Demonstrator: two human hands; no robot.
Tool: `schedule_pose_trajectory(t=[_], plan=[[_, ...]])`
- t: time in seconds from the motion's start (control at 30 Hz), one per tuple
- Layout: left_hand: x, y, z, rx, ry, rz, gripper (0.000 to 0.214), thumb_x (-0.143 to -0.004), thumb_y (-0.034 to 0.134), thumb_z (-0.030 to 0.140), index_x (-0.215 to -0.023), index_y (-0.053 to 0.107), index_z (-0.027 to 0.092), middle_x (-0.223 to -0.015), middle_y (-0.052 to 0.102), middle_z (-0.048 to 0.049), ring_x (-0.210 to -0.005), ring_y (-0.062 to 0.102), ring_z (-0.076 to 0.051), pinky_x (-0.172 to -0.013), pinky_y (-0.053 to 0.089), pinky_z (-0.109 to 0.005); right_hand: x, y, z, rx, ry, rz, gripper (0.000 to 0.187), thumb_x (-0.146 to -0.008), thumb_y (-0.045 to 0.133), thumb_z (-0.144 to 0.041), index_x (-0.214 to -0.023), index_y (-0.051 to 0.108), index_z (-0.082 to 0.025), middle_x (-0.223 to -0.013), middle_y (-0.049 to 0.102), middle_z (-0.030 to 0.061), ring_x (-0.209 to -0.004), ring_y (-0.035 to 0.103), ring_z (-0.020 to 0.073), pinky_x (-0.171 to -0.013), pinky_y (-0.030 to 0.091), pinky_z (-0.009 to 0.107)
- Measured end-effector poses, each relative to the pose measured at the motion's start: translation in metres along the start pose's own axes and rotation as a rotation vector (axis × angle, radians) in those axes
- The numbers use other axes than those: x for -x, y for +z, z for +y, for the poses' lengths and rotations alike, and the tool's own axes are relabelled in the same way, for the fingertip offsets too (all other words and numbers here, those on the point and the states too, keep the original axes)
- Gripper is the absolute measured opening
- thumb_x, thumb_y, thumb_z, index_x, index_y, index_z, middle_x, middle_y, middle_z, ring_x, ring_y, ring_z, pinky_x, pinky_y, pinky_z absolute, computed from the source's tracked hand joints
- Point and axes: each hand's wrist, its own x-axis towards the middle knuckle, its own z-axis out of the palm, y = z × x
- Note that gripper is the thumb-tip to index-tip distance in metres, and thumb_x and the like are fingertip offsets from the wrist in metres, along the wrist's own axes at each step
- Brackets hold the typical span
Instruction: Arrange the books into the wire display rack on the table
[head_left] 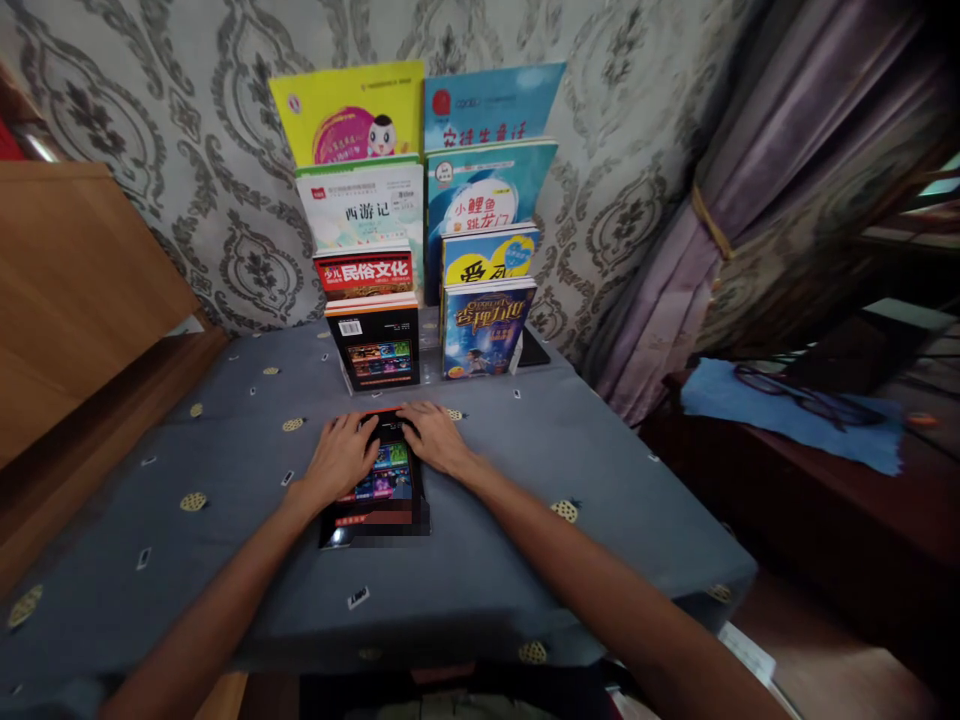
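Note:
A dark book [386,455] with small colourful pictures on its cover lies flat on the tablecloth in front of me. Part of its near end is blurred by blocks of pixels. My left hand [341,455] rests over the book's left side, fingers stretched towards its far edge. On the far right corner lies my right hand [435,437], its fingers extended and touching the cover. Just beyond both hands, a similar black book [379,345] stands upright at the front of the left column of a book stand. A blue book [486,330] fronts the right column.
Behind these, more books rise in tiers, including a white book [364,205] and a yellow book [352,110], near a patterned wall [622,130]. A grey tablecloth [240,440] covers the table. To the right are a purple curtain [667,270] and glasses on a blue cloth [720,400].

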Motion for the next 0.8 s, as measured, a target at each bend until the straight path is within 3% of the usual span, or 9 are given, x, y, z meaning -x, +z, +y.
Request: schedule_pose_trajectory(t=[0.27, 0.8], plan=[[-0.008, 0.016, 0.003, 0.174, 0.250, -0.001, 0.057, -0.086, 0.043, 0.004, -0.138, 0.058, 0.023, -0.141, 0.054, -0.0112, -0.133, 0.047, -0.025, -0.114, 0.039, -0.047, -0.002, 0.001, 0.008, -0.065, 0.034, -0.017, 0.052, -0.092, 0.043, -0.003, -0.141, 0.053, -0.018, -0.136, 0.064, 0.0118, -0.124, 0.057, 0.0248, -0.106, 0.041, 0.040], [0.038, -0.010, 0.017, 0.263, 0.415, -0.102, 0.054, -0.090, 0.045, 0.005, -0.132, 0.063, 0.033, -0.138, 0.056, -0.0056, -0.130, 0.049, -0.023, -0.112, 0.040, -0.049, -0.005, 0.003, 0.009, -0.058, 0.047, -0.019, 0.043, -0.094, 0.048, -0.008, -0.135, 0.058, -0.015, -0.133, 0.066, 0.0105, -0.124, 0.057, 0.0237, -0.108, 0.041, 0.041]])
